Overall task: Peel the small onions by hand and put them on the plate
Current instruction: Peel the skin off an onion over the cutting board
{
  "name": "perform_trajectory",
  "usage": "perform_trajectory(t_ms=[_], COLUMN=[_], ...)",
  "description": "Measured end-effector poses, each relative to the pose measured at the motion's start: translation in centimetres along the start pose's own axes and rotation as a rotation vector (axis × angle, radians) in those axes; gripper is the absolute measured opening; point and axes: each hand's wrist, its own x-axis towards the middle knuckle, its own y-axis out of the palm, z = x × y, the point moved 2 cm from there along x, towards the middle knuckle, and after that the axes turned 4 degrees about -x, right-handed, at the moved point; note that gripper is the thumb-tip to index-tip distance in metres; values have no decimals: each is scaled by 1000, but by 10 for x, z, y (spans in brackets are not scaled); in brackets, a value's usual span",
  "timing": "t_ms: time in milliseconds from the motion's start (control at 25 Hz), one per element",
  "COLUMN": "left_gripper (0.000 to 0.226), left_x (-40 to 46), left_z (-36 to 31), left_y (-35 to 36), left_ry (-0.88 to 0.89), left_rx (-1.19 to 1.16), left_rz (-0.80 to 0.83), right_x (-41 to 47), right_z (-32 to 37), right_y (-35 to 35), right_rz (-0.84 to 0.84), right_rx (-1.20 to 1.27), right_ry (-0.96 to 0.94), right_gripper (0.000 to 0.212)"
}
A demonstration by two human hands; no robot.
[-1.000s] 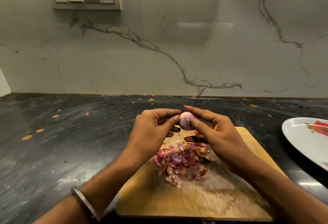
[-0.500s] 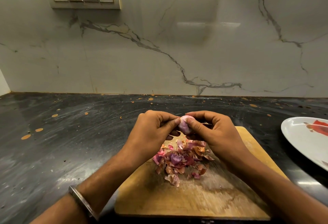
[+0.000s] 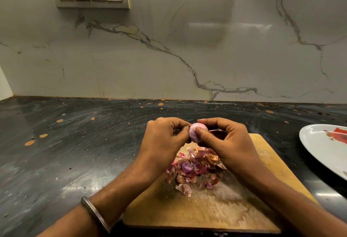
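the small onion (image 3: 197,132) is held in the air above the far end of the wooden cutting board (image 3: 234,212), pinched between both hands. the left hand (image 3: 165,139) grips its left side with curled fingertips, and the right hand (image 3: 225,142) presses a thumb on its front while a loose dark skin flap sits behind the fingers. the bulb looks smooth and slippery, so it could likely squirt free and roll off onto the dark counter (image 3: 75,152). it is pale pink, glossy, mostly bare. the plate (image 3: 323,154) lies well apart at right, and the peel pile (image 3: 193,171) sits below.
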Motion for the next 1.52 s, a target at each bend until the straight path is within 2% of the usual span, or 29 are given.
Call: perform_trajectory(t_ms=[120, 320, 440, 600, 680, 760, 920, 1200, 1360, 1520], left_gripper=[20, 18, 28, 37, 29, 12, 15, 16, 15, 15], left_x=[2, 7, 6, 2, 3, 4, 3, 2, -1, -3], left_z=[2, 5, 6, 8, 6, 2, 2, 3, 4, 3], left_y=[-5, -5, -3, 0, 0, -1, -3, -1, 4, 6], left_ry=[-78, -363, -443, -367, -296, -268, -283, -193, -115, -66], left_rx=[-79, -460, -457, -182, -108, -190, -353, -241, -157, -125], left_rz=[-25, 0, 33, 121, 149, 124, 71, 47, -8, -64], right_x=[1, 5, 7, 8, 9, 9, 7, 4, 4, 2], right_z=[1, 1, 0, -3, -5, -6, -3, -1, -3, -2], right_y=[1, 1, 0, -2, -2, -2, -3, 0, 0, 1], right_rz=[26, 132, 142, 108, 86, 73, 77, 12, -15, -23], right_rx=[105, 355, 422, 432, 410, 382, 285, 259, 214, 182], right_ry=[12, 99, 145, 192, 205, 206, 177, 140, 126, 86], right_gripper=[39, 34, 30, 30, 32, 32, 36, 33, 27, 30])
